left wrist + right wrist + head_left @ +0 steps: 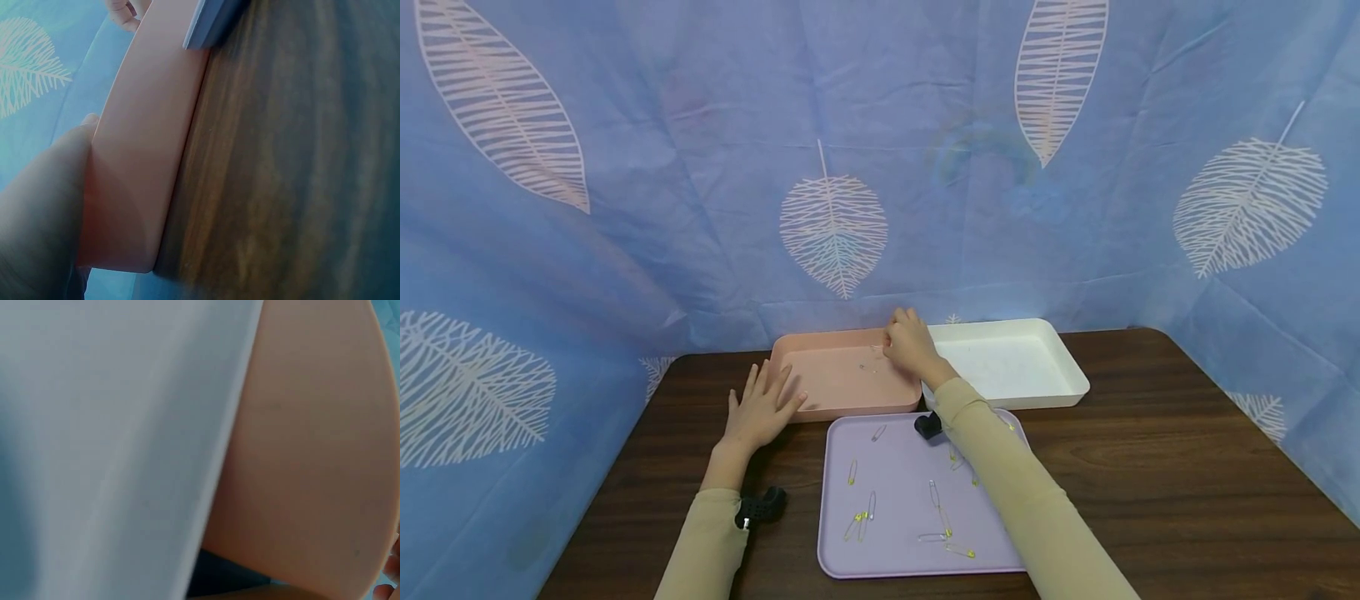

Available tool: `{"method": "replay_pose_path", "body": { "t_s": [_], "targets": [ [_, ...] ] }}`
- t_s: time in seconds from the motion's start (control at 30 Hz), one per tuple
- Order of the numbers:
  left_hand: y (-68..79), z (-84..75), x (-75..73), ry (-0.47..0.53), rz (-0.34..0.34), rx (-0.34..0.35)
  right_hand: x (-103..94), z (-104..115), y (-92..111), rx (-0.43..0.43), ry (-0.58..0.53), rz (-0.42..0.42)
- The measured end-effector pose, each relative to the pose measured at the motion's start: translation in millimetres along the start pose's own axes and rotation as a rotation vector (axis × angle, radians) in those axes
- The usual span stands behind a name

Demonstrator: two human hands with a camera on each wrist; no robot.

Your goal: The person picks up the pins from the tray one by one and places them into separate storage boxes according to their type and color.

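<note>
My left hand [758, 417] has its fingers spread over the near left corner of a pink tray [842, 408]. In the left wrist view, part of that hand [37, 212] lies along the pink tray's wall [140, 137]. My right hand [912, 343] is at the pink tray's right end, fingers bent and fingertips close together. A faint pin-like piece [876, 347] shows right beside those fingertips; I cannot tell whether they pinch it. A small safety pin [868, 367] lies on the pink tray's floor. The right wrist view shows no right fingers.
A white tray [1000, 362] stands right of the pink one, under my right wrist. Nearer, a lilac tray [895, 467] carries several safety pins, some yellow-headed [852, 472], some silver [872, 505]. My right forearm crosses its right side. Behind the wooden table [1165, 467] hangs a blue leaf-patterned cloth [925, 208].
</note>
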State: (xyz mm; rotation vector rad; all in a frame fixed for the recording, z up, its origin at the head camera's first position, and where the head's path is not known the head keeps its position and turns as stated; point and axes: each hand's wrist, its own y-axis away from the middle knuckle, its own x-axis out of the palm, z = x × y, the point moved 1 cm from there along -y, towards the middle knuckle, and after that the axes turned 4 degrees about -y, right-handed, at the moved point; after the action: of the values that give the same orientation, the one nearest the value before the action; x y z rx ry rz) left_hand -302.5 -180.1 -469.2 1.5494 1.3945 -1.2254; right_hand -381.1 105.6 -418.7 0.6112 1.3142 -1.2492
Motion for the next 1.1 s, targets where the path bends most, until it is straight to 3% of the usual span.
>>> {"method": "replay_pose_path", "body": {
  "t_s": [0.37,0.67,1.1],
  "targets": [
    [-0.1,0.7,1.0,-0.011,0.004,-0.004,0.9,-4,4,-0.026,-0.015,-0.062],
    [2.7,-2.1,-1.8,0.007,0.007,-0.002,-5.9,-1,16,-0.064,-0.124,-0.123],
    [2.9,-3.3,-2.4,0.020,-0.001,-0.003,-23.6,8,36,-0.042,-0.287,-0.095]
  ]
}}
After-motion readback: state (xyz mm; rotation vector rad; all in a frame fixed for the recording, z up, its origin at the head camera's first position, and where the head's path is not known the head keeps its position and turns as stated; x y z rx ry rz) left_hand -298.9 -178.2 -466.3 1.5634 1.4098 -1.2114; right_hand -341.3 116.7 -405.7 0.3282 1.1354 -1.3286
